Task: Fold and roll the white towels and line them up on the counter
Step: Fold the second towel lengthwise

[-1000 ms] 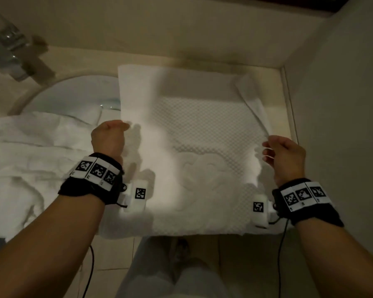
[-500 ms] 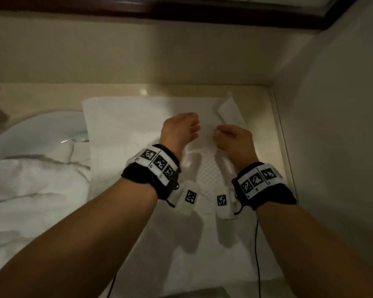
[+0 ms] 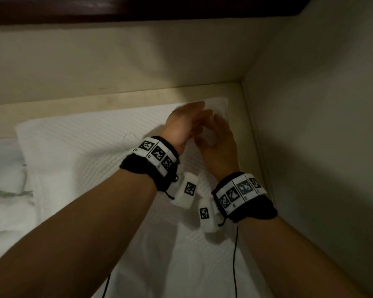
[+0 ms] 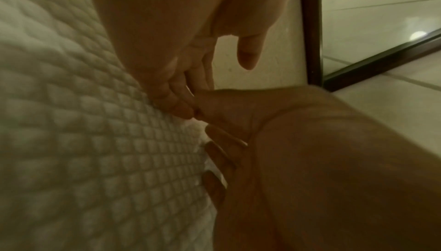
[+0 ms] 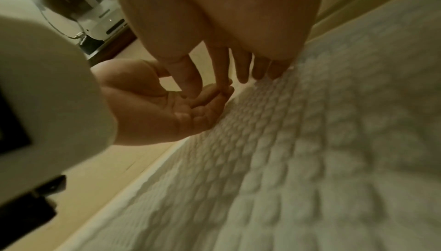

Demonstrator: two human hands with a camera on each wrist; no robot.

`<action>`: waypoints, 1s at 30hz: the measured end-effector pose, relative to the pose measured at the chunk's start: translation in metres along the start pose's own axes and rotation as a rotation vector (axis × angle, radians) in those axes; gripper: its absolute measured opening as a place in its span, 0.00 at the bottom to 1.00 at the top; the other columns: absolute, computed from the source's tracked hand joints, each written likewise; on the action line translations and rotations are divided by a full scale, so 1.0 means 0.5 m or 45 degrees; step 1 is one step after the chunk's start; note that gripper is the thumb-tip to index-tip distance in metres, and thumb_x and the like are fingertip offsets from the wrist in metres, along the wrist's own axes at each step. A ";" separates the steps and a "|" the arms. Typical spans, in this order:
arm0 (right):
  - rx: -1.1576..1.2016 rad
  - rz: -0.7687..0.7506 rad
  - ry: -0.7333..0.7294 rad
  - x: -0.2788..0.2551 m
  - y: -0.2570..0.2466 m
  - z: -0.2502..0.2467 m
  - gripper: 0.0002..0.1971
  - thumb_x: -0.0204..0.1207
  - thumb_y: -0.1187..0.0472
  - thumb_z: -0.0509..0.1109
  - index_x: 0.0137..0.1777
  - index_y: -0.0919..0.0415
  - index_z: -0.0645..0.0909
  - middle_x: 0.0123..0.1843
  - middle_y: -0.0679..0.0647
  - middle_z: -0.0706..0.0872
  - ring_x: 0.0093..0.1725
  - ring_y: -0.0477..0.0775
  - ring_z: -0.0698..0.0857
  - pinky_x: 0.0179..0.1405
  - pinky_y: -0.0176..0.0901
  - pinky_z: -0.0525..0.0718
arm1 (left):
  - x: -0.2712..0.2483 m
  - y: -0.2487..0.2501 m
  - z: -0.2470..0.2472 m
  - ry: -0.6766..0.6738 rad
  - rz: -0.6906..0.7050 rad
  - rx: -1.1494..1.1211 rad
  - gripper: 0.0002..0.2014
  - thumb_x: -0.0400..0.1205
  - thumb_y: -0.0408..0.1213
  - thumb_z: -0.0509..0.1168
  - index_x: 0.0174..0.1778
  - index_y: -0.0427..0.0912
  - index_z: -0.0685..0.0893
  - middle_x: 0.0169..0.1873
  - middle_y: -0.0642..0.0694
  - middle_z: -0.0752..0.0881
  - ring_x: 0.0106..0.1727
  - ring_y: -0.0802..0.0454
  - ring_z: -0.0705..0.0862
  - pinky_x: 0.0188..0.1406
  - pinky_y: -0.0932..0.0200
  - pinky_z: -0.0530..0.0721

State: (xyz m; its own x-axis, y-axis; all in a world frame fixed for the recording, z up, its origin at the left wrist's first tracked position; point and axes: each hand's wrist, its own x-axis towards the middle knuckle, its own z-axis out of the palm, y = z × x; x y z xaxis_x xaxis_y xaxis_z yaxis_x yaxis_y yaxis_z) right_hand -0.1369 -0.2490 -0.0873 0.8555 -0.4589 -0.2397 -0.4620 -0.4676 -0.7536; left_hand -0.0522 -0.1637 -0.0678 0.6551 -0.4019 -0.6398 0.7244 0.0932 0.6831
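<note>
Towel (image 3: 91,151): soft, limp waffle weave; grip at far-right corner. Left hand (image 3: 182,123) and right hand (image 3: 219,145), fingers extended, press that corner flat, holding nothing

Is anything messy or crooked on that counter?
A little. The white waffle-textured towel lies flat, but its far right corner looks lifted, where the left hand and right hand meet. A crumpled heap of white towels spills into the pale sink basin on the left.
</note>
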 end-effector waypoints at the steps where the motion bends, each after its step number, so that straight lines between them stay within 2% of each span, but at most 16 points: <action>1: -0.027 0.036 0.017 0.007 0.006 -0.006 0.26 0.79 0.58 0.71 0.77 0.53 0.75 0.82 0.53 0.72 0.81 0.54 0.69 0.80 0.53 0.68 | 0.005 -0.001 0.005 -0.005 -0.003 0.011 0.16 0.87 0.45 0.66 0.68 0.42 0.83 0.58 0.45 0.92 0.62 0.47 0.89 0.58 0.55 0.86; 3: -0.046 0.099 0.028 0.024 0.024 -0.017 0.29 0.79 0.53 0.72 0.80 0.54 0.71 0.84 0.53 0.68 0.84 0.55 0.65 0.82 0.58 0.65 | 0.012 -0.007 0.009 -0.008 -0.005 -0.002 0.17 0.88 0.45 0.65 0.70 0.43 0.82 0.59 0.47 0.91 0.63 0.50 0.88 0.59 0.56 0.83; 6: -0.019 0.159 -0.013 0.046 0.040 -0.034 0.33 0.82 0.50 0.69 0.84 0.55 0.63 0.87 0.50 0.61 0.86 0.52 0.59 0.84 0.55 0.61 | 0.016 -0.012 0.003 -0.004 -0.007 -0.048 0.15 0.89 0.43 0.63 0.69 0.43 0.80 0.61 0.46 0.88 0.64 0.51 0.87 0.63 0.55 0.82; 11: -0.360 0.059 -0.153 0.048 0.055 -0.024 0.36 0.86 0.44 0.58 0.88 0.53 0.47 0.90 0.48 0.44 0.88 0.49 0.41 0.86 0.53 0.41 | 0.013 -0.013 -0.012 -0.002 -0.008 -0.118 0.20 0.89 0.41 0.62 0.76 0.39 0.76 0.67 0.41 0.86 0.65 0.49 0.86 0.63 0.56 0.83; 17: -0.463 0.062 -0.184 0.050 0.056 -0.017 0.37 0.87 0.42 0.53 0.88 0.54 0.41 0.90 0.48 0.39 0.88 0.50 0.37 0.85 0.54 0.37 | -0.009 -0.022 -0.047 0.053 0.023 -0.138 0.21 0.90 0.39 0.61 0.78 0.37 0.75 0.69 0.38 0.85 0.68 0.47 0.86 0.73 0.50 0.81; 20: -0.464 0.061 -0.190 0.051 0.058 -0.016 0.36 0.87 0.42 0.53 0.88 0.54 0.42 0.90 0.48 0.40 0.88 0.49 0.38 0.84 0.53 0.37 | -0.033 -0.032 -0.070 0.073 0.032 -0.147 0.22 0.90 0.40 0.61 0.79 0.37 0.75 0.70 0.39 0.85 0.69 0.48 0.86 0.73 0.51 0.81; 23: -0.424 0.087 -0.199 0.059 0.061 -0.021 0.36 0.87 0.42 0.53 0.88 0.53 0.44 0.90 0.46 0.41 0.88 0.47 0.39 0.86 0.53 0.37 | -0.060 -0.040 -0.094 0.109 0.044 -0.140 0.20 0.88 0.41 0.64 0.76 0.39 0.79 0.66 0.42 0.88 0.66 0.50 0.88 0.68 0.54 0.84; 26: -0.344 0.109 -0.217 0.059 0.057 -0.035 0.36 0.86 0.42 0.57 0.88 0.54 0.48 0.90 0.47 0.45 0.88 0.49 0.42 0.87 0.57 0.42 | -0.093 -0.049 -0.132 0.178 0.093 -0.085 0.18 0.88 0.42 0.65 0.72 0.41 0.83 0.62 0.45 0.91 0.62 0.51 0.90 0.65 0.55 0.87; 28: -0.224 0.126 -0.172 0.048 0.040 -0.041 0.36 0.84 0.43 0.64 0.87 0.55 0.56 0.89 0.49 0.52 0.88 0.51 0.49 0.87 0.56 0.48 | -0.118 -0.050 -0.170 0.239 0.141 -0.058 0.16 0.88 0.42 0.64 0.71 0.42 0.85 0.61 0.46 0.91 0.63 0.50 0.90 0.66 0.54 0.86; 30: -0.169 0.102 -0.091 0.031 0.005 -0.035 0.32 0.80 0.44 0.70 0.82 0.52 0.67 0.86 0.50 0.63 0.85 0.53 0.61 0.85 0.55 0.60 | -0.142 -0.048 -0.214 0.313 0.179 -0.069 0.15 0.88 0.41 0.64 0.69 0.42 0.86 0.62 0.46 0.91 0.64 0.47 0.89 0.66 0.52 0.86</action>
State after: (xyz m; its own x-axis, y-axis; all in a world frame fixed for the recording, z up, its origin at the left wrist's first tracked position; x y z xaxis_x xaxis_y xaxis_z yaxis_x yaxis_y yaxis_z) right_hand -0.1288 -0.2704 -0.0823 0.8270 -0.4460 -0.3423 -0.5522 -0.5296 -0.6439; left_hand -0.0929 -0.0401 -0.0764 0.7774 -0.1497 -0.6109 0.6290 0.1832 0.7555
